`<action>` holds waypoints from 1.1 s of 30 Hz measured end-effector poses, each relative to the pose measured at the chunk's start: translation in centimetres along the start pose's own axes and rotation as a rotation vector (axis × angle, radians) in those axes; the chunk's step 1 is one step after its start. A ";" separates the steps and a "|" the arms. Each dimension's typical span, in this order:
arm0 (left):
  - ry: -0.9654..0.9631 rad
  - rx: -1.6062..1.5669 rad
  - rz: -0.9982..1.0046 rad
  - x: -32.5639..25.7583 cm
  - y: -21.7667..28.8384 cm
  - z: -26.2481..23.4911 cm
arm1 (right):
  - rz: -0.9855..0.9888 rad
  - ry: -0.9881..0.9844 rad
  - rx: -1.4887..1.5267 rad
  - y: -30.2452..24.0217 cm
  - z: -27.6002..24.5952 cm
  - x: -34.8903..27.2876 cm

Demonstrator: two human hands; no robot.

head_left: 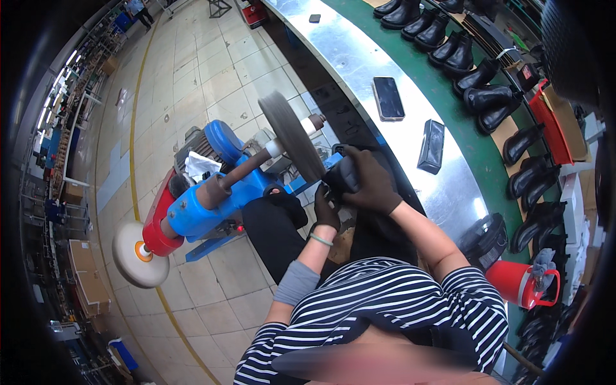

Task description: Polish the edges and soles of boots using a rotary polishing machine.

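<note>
A black leather boot (344,174) is gripped between my two dark-gloved hands, its end at the lower edge of a dark buffing wheel (287,131); I cannot tell whether they touch. My right hand (372,183) wraps over the boot from the right, fingers curled round it. Lower down on its left side, my left hand (326,208) is closed against the boot, with the fingers partly hidden. The wheel sits on the shaft of a blue polishing machine (192,210), whose other end carries a pale round wheel (135,253).
Right of me runs a metal worktop (410,115) bearing a phone (388,98) and a black box-shaped item (431,146). Beyond it, several black boots (462,54) line a green surface (359,16). A red jug (513,282) stands near my right elbow. Tiled floor (212,64) lies left.
</note>
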State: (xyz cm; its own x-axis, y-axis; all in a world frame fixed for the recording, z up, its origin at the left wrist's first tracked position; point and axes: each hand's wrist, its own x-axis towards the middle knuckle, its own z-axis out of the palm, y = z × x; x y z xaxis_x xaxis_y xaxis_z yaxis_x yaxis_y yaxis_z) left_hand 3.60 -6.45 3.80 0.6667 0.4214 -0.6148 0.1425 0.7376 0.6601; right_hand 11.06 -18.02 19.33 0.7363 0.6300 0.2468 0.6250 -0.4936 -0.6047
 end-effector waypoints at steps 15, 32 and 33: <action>-1.052 -0.318 0.019 16.2 -5.9 -5.4 | -0.126 -0.158 -0.444 2.8 -0.2 -6.0; -1.030 -0.751 0.193 11.1 2.8 -5.3 | -0.570 -0.057 -0.423 9.0 4.6 1.0; -1.051 -0.889 0.129 11.4 2.6 -5.7 | -0.570 -0.059 -0.424 9.0 4.8 1.2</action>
State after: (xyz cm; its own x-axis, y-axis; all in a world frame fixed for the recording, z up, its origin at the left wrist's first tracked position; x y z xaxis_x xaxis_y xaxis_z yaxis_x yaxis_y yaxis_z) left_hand 7.40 3.27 -3.89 0.9291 0.2129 0.3023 -0.2070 0.9770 -0.0519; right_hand 16.28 -18.83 10.50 0.2569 0.8850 0.3883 0.9645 -0.2605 -0.0445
